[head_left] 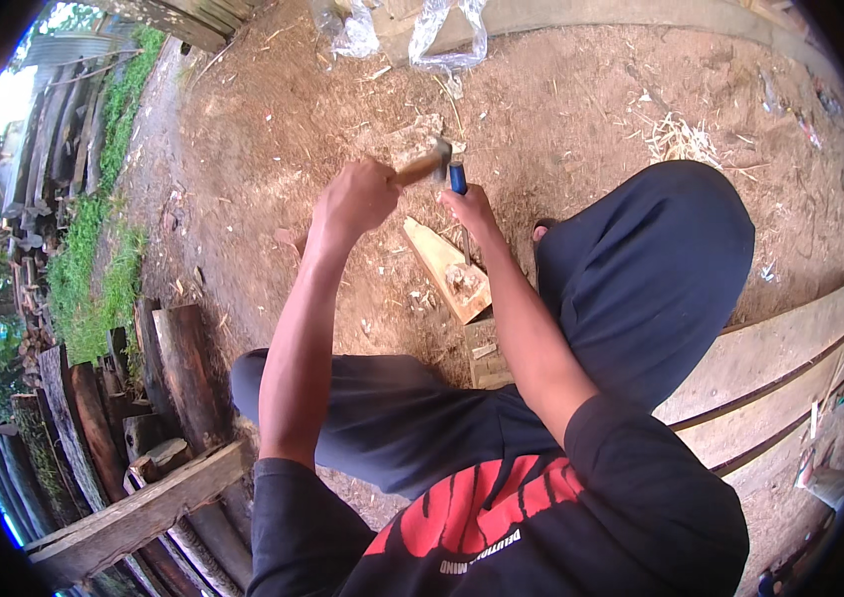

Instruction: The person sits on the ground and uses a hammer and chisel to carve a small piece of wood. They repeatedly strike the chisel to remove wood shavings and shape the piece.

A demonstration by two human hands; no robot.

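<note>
The left hand (pixel 354 199) is closed in a fist around the wooden handle of a hammer (pixel 426 165); the metal head sits just at the top of the blue chisel handle, touching or almost, I cannot tell which. The right hand (pixel 472 211) is wrapped tight around the chisel (pixel 458 179), held upright, w/ the thin steel shaft going down below the fist to the wood block (pixel 449 269). Where exactly the tip meets the wood is hidden by the hand & wrist.

The block is a pale, long piece lying on the dirt ground (pixel 561 109), tilted diagonal, its near end rough and chipped. Small wood chips lie around it. Its left long edge is free, w/ open ground beside; its right side is near the person's raised knee (pixel 661 259) in dark trousers, so less room there. A second pale wood piece (pixel 487 363) lies just below the block, btw. the legs.

Further out: above the hands the ground is open up to crumpled clear plastic (pixel 447 35) near the top edge. At right, long planks (pixel 780 368) run along, well apart from the hands. At left, a stack of dark logs (pixel 173 368) and a grey beam (pixel 133 517), then grass (pixel 94 269).
</note>
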